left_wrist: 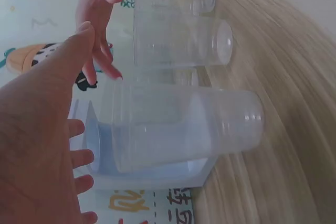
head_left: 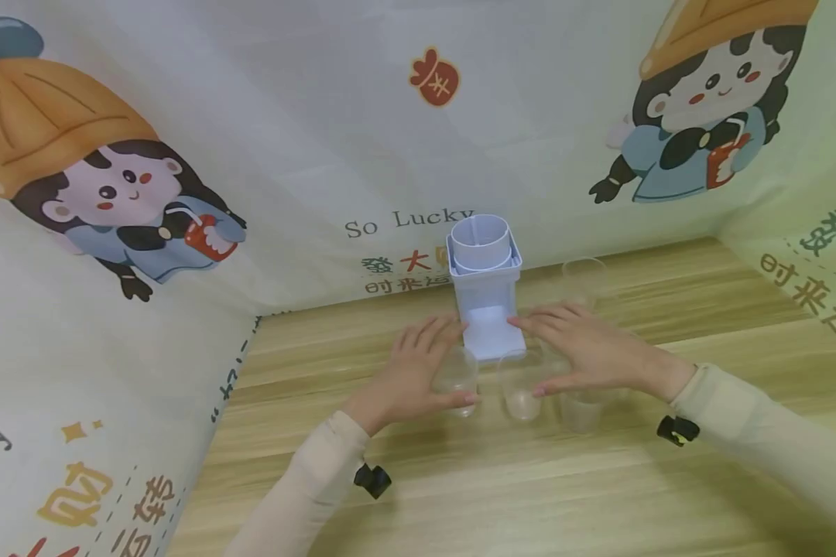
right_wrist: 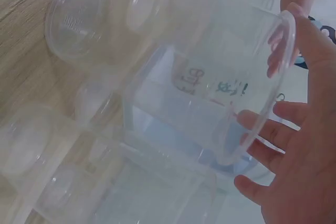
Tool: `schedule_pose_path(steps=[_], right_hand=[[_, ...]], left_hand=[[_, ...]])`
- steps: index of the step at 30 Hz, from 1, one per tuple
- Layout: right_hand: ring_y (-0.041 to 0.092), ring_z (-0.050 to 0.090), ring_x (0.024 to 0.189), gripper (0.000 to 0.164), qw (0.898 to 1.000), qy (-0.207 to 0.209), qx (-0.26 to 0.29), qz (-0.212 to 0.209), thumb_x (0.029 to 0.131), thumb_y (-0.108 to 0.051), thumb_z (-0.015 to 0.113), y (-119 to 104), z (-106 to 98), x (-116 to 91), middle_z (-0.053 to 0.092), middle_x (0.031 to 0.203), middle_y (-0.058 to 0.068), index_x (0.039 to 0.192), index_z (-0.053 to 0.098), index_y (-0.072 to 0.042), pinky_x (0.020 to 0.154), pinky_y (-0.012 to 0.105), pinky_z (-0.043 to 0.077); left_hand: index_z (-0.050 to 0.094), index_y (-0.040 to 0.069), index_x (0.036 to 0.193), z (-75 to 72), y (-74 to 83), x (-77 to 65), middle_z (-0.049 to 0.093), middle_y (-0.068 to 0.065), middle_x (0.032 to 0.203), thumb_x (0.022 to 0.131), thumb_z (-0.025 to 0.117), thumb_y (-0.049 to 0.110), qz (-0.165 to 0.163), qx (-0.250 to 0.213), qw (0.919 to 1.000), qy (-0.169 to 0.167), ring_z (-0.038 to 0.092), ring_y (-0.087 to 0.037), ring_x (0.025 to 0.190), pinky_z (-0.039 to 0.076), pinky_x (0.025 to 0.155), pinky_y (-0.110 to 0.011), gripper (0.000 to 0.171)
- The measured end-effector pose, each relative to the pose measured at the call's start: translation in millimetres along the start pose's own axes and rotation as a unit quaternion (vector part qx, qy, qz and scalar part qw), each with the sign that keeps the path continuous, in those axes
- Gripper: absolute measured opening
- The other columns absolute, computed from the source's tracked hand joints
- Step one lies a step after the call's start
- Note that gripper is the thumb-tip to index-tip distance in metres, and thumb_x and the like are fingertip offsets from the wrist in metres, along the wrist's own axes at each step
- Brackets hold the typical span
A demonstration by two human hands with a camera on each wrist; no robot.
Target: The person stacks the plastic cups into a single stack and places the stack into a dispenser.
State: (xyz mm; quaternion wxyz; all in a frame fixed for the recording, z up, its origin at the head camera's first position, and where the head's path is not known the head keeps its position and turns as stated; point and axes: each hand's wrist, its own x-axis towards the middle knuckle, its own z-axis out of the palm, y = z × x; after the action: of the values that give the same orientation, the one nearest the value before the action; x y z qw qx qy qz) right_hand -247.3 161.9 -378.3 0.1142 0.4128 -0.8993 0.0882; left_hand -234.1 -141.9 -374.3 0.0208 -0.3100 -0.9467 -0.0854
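My left hand (head_left: 407, 379) has its fingers spread and thumb apart, beside and above the leftmost clear plastic cup (head_left: 458, 383); the left wrist view shows a gap between these fingers and the rim of the nearest cup (left_wrist: 189, 127). My right hand (head_left: 592, 352) is over the cups on the right, palm facing inward. Its thumb and fingers overlap the rim of a clear cup (right_wrist: 220, 66) in the right wrist view, not curled round it. A middle cup (head_left: 519, 398) and a right cup (head_left: 580, 414) stand upright between and below the hands. Behind them is a pale blue-white stand (head_left: 491, 298).
A round open tube (head_left: 481, 244) sits in the square top of the stand. Another clear cup (head_left: 585, 280) stands further back on the right. The wood-grain table (head_left: 460, 487) meets a printed cloth backdrop (head_left: 306, 155) at the back and sides.
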Motion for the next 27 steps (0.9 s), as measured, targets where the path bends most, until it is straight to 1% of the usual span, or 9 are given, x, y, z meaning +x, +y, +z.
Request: schedule_pose_path(steps=[4, 8, 12, 15, 19, 24, 27], right_hand=[[0.035, 0.047, 0.136, 0.095, 1.0, -0.001, 0.005, -0.001, 0.078, -0.064, 0.07, -3, 1, 4, 0.052, 0.148, 0.012, 0.15, 0.04, -0.01, 0.116, 0.059, 0.031], [0.034, 0.051, 0.131, 0.093, 1.0, -0.002, 0.016, 0.001, 0.078, -0.062, 0.073, -6, 4, 7, 0.059, 0.139, 0.012, 0.148, 0.044, -0.009, 0.114, 0.06, 0.033], [0.036, 0.053, 0.129, 0.091, 1.0, -0.004, 0.023, 0.001, 0.078, -0.059, 0.074, -8, 6, 9, 0.062, 0.136, 0.014, 0.148, 0.044, -0.008, 0.113, 0.065, 0.03], [0.036, 0.053, 0.129, 0.091, 1.0, -0.007, 0.024, 0.003, 0.079, -0.058, 0.074, -9, 7, 10, 0.063, 0.135, 0.013, 0.148, 0.044, -0.009, 0.113, 0.067, 0.029], [0.034, 0.055, 0.127, 0.09, 1.0, -0.011, 0.022, 0.003, 0.08, -0.059, 0.072, -10, 8, 10, 0.065, 0.131, 0.011, 0.148, 0.043, -0.01, 0.113, 0.064, 0.033], [0.03, 0.057, 0.123, 0.089, 1.0, -0.008, 0.017, 0.0, 0.08, -0.059, 0.072, -10, 10, 10, 0.068, 0.125, 0.008, 0.148, 0.044, -0.009, 0.112, 0.06, 0.036], [0.029, 0.058, 0.12, 0.088, 1.0, -0.007, 0.013, -0.003, 0.08, -0.057, 0.073, -11, 10, 11, 0.07, 0.122, 0.006, 0.148, 0.044, -0.009, 0.111, 0.059, 0.037]], left_hand=[[0.022, 0.02, 0.157, 3.3, -12.0, -6.7, 0.019, -0.004, 0.165, 0.081, 0.065, 0.069, -0.011, -0.015, 0.9996, 0.022, 0.02, -0.03, 0.152, 0.017, 0.123, -0.055, 0.1], [0.032, 0.016, 0.154, 8.5, -21.3, -12.0, 0.029, -0.007, 0.16, 0.081, 0.069, 0.064, -0.014, -0.04, 0.9978, 0.051, 0.027, -0.03, 0.148, 0.022, 0.122, -0.054, 0.095], [0.043, 0.011, 0.147, 15.5, -26.4, -12.6, 0.039, -0.01, 0.155, 0.08, 0.073, 0.059, -0.012, -0.072, 0.9947, 0.073, 0.033, -0.032, 0.143, 0.027, 0.12, -0.054, 0.087], [0.047, 0.008, 0.143, 21.1, -27.8, -11.3, 0.041, -0.012, 0.153, 0.079, 0.076, 0.056, -0.013, -0.096, 0.9926, 0.073, 0.035, -0.033, 0.142, 0.029, 0.118, -0.055, 0.085], [0.047, 0.009, 0.143, 25.2, -27.7, -11.6, 0.042, -0.011, 0.153, 0.078, 0.078, 0.055, -0.024, -0.116, 0.991, 0.063, 0.035, -0.032, 0.141, 0.03, 0.118, -0.055, 0.085], [0.047, 0.011, 0.144, 29.5, -28.9, -11.6, 0.042, -0.008, 0.152, 0.077, 0.08, 0.052, -0.031, -0.129, 0.9893, 0.06, 0.035, -0.03, 0.141, 0.031, 0.118, -0.054, 0.085], [0.047, 0.011, 0.143, 32.4, -30.4, -11.1, 0.043, -0.008, 0.151, 0.077, 0.08, 0.051, -0.029, -0.132, 0.9886, 0.065, 0.036, -0.03, 0.14, 0.031, 0.118, -0.053, 0.084]])
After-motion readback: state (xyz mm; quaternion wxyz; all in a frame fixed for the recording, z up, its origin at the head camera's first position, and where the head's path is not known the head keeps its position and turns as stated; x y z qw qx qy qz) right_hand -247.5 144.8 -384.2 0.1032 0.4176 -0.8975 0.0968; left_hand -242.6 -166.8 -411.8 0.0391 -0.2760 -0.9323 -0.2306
